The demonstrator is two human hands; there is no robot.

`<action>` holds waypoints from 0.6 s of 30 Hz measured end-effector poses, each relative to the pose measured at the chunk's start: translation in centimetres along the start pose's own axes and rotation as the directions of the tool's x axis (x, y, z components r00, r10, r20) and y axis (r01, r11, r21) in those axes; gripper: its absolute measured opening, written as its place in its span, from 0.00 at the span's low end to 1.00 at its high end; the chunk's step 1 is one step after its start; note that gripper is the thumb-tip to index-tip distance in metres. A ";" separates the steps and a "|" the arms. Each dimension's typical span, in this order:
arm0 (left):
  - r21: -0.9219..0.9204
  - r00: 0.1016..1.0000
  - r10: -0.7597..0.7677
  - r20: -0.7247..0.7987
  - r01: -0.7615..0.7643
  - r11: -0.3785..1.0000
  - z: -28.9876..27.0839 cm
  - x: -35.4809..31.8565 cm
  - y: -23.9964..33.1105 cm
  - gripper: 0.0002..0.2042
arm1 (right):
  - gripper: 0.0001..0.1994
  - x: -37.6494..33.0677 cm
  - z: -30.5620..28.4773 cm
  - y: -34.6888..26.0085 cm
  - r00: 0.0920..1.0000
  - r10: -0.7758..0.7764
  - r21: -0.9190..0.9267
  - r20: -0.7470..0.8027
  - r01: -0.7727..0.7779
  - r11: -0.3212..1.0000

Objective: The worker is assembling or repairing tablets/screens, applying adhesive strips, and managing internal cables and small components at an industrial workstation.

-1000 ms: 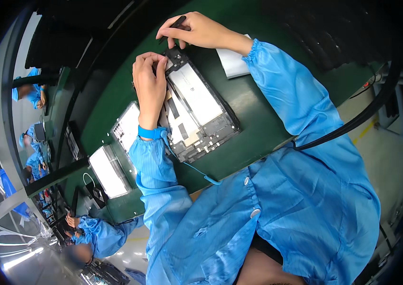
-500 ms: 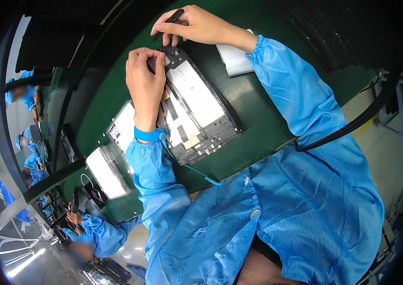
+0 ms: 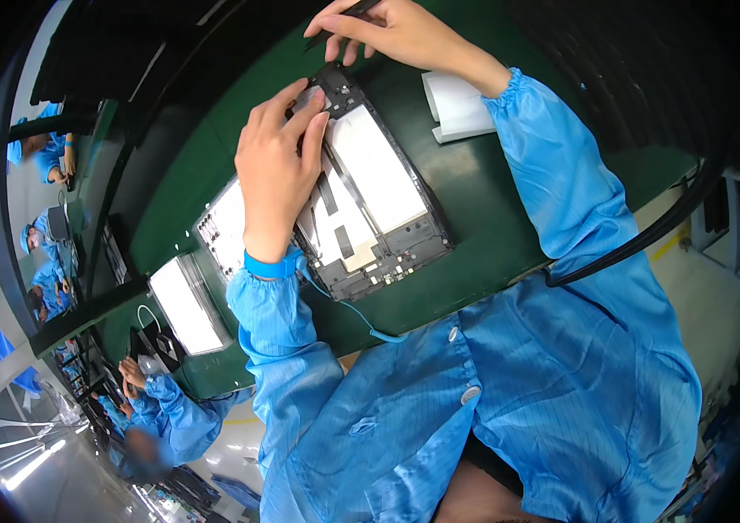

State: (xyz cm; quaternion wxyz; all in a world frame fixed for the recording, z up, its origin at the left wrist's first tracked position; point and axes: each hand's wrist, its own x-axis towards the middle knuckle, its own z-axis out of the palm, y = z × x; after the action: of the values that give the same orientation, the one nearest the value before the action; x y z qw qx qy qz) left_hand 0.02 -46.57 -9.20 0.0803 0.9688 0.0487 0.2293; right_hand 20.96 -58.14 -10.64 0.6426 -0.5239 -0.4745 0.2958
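Head view shows me both hands over an opened tablet (image 3: 370,200) lying back-side up on the green table (image 3: 483,209), slightly above the middle of the frame. My left hand (image 3: 274,174) lies flat on the tablet's upper left part, fingers loosely spread and pressing near its top corner, gripping nothing that I can see. My right hand (image 3: 396,30), at the top centre of the frame, has its fingers pinched around a thin dark tool (image 3: 335,26) whose tip points down toward that same top corner. A blue wrist strap (image 3: 267,264) circles my left wrist, with a coiled blue cord (image 3: 348,309) trailing toward lower centre. Just right of the tablet's top lies a folded white cloth (image 3: 457,109). Left of the tablet sits a second tablet (image 3: 217,231), partly under my forearm, and a white panel (image 3: 185,305) lies lower left of it.
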 end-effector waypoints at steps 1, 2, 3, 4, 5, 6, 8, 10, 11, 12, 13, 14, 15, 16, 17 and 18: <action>0.002 1.000 -0.008 -0.003 0.008 1.000 0.1 -0.2 -0.3 0.10 | 0.12 0.0 0.1 -0.3 1.000 0.023 0.008 -0.008 -0.023 1.000; -0.024 1.000 -0.026 -0.005 0.026 0.999 0.0 -0.3 -0.3 0.11 | 0.13 0.1 0.1 0.0 1.000 -0.002 0.016 0.002 0.002 1.000; -0.052 0.999 -0.044 -0.008 0.043 0.998 0.0 -0.3 -0.3 0.12 | 0.13 0.1 0.1 -0.1 1.000 -0.002 0.013 0.011 0.002 1.000; -0.099 0.997 -0.082 0.006 0.082 0.992 -0.3 -0.2 -0.1 0.13 | 0.13 0.0 0.1 -0.4 1.000 -0.005 0.005 0.006 0.005 1.000; -0.097 0.996 -0.089 -0.003 0.088 0.991 -0.3 -0.4 0.0 0.13 | 0.13 0.0 0.1 -0.7 1.000 -0.008 -0.003 0.002 0.008 1.000; -0.028 0.999 -0.030 0.020 0.031 0.999 -0.2 -0.7 -0.1 0.14 | 0.13 0.0 0.3 -0.8 1.000 -0.006 0.011 0.004 0.006 1.000; 0.026 0.998 0.012 0.066 -0.014 1.000 -1.0 -1.5 -0.4 0.16 | 0.13 0.1 0.5 -1.8 1.000 0.009 -0.011 0.010 -0.009 1.000; -0.047 0.999 -0.037 0.024 0.038 0.998 -3.0 -1.8 0.1 0.17 | 0.13 -0.4 0.1 -3.2 1.000 0.022 -0.042 -0.020 -0.022 0.999; -0.118 0.996 -0.091 -0.006 0.090 0.989 -4.0 -2.3 0.1 0.18 | 0.13 -0.5 0.0 -3.8 1.000 0.018 -0.051 -0.015 -0.019 0.999; -0.199 0.991 -0.121 -0.059 0.107 0.974 -5.1 -3.2 -0.5 0.20 | 0.13 -0.8 -0.2 -4.4 0.999 0.027 -0.077 -0.041 -0.030 0.997; -0.219 0.978 -0.176 -0.107 0.150 0.964 -6.1 -4.5 -1.0 0.18 | 0.13 -1.1 -0.4 -4.9 0.997 0.036 -0.106 -0.070 -0.043 0.993; -0.234 0.966 -0.248 -0.075 0.224 0.946 -7.4 -6.0 -1.7 0.17 | 0.14 -0.8 -1.0 -4.2 0.945 -0.319 0.034 0.069 0.318 0.948; -0.248 0.946 -0.322 -0.043 0.302 0.920 -8.5 -7.7 -2.5 0.16 | 0.14 -1.1 -1.1 -4.8 0.945 -0.318 0.029 0.079 0.316 0.948; -0.239 0.923 -0.384 -0.016 0.369 0.898 -9.6 -9.6 -3.6 0.15 | 0.14 -1.2 -0.8 -5.9 0.981 -0.193 -0.074 0.010 0.193 0.978; -0.230 0.896 -0.444 0.012 0.434 0.871 -10.4 -11.3 -4.7 0.14 | 0.14 -1.3 -0.6 -6.6 0.995 -0.071 -0.170 -0.072 0.058 0.984; -0.231 0.878 -0.479 0.008 0.468 0.853 -11.1 -13.0 -5.7 0.13 | 0.14 -1.4 -0.1 -7.2 0.988 -0.128 -0.217 -0.082 0.108 0.970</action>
State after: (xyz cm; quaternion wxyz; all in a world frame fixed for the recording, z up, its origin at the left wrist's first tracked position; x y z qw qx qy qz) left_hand -16.90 -41.19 -6.05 0.2425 0.9054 0.2614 0.2305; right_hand 19.72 -61.41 -4.23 0.6215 -0.5737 -0.5025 0.1793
